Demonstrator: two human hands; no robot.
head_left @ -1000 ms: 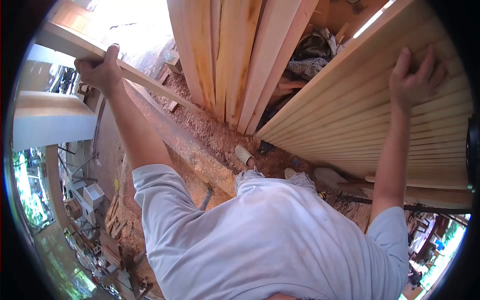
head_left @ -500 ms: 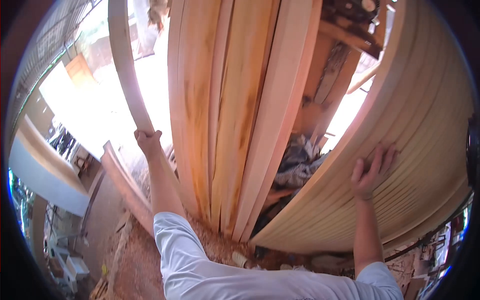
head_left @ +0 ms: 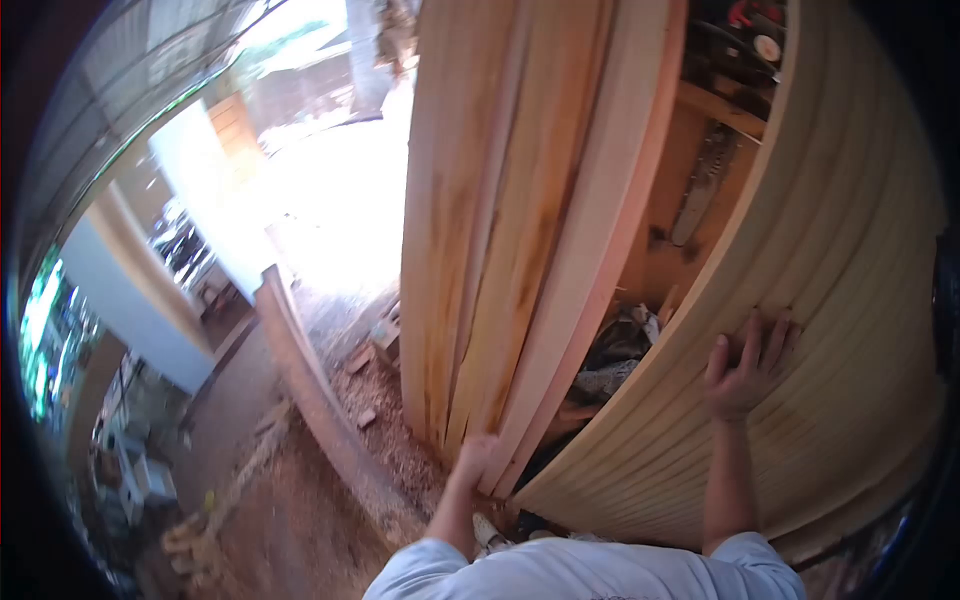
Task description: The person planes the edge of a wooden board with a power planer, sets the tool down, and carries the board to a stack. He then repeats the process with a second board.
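Long pale boards with brown streaks (head_left: 535, 200) stand side by side in the middle. My left hand (head_left: 476, 460) is low in front of their bottom ends, its fingers closed and slightly blurred; what they hold, if anything, cannot be made out. On the right, a wide stack of thin boards (head_left: 830, 230) shows its many edges. My right hand (head_left: 745, 372) lies against this stack with fingers spread, gripping nothing.
A long curved timber (head_left: 315, 385) lies on the left, over a floor of wood chips (head_left: 385, 410). Behind the gap between the boards are an orange-brown panel (head_left: 660, 240) and dark clutter (head_left: 620, 345). Large pale panels (head_left: 140, 285) stand at far left.
My left hand has moved down and right from the upright narrow board it held, which no longer shows separately. The view has turned left. My right hand stays on the stack.
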